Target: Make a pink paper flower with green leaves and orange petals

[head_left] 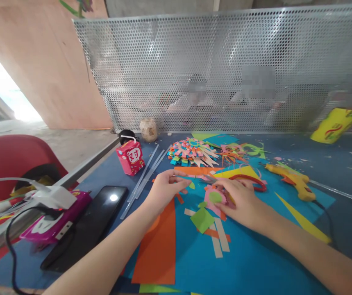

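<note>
My left hand (166,189) lies on the blue table, fingers pinched round a thin strip or stick that runs to the right. My right hand (241,200) rests on the coloured paper, its fingers curled on a pink paper flower with a green centre (214,198). Red-handled scissors (251,180) lie just behind the right hand. A green paper square (202,219) and cream paper strips (219,237) lie below the flower. An orange sheet (160,250) sits under my left forearm.
A yellow glue gun (295,180) lies at the right. A pink drink carton (130,157), clear glue sticks (145,174), a black phone (89,223) and a pink box (53,223) are at the left. Finished paper flowers (192,151) lie behind. A perforated metal screen (225,69) stands at the back.
</note>
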{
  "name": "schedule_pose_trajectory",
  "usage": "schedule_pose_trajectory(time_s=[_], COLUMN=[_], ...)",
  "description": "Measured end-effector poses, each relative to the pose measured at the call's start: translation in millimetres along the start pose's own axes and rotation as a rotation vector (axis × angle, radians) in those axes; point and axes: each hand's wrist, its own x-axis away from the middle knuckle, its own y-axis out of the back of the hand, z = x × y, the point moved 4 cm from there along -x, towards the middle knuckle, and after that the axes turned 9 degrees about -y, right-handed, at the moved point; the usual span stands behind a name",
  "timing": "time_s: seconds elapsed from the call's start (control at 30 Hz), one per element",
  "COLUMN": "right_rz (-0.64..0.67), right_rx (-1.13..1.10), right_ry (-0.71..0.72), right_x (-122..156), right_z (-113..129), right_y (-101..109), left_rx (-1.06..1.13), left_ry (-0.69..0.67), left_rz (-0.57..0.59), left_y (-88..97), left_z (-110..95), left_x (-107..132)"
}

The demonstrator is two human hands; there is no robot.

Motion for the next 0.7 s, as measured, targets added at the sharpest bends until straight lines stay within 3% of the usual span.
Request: schedule_pose_trajectory(time_s=[0.27,0.6,0.7], right_rz=[-0.035,0.046,0.093], right_rx=[-0.17,-0.029,-0.012], right_ry=[-0.046,0.005,0.05], right_x=[-5,-1,-1], right_z=[-3,3,8], right_y=[10,0,0], left_rx=[0.002,0.014,-0.015], left_ry=[-0.018,-0.065,-0.142], left_rz=[0.025,0.083,0.179], left_y=[-2.2,-7.4,-11.5], left_z=[0,-2,-5], left_x=[1,3,5])
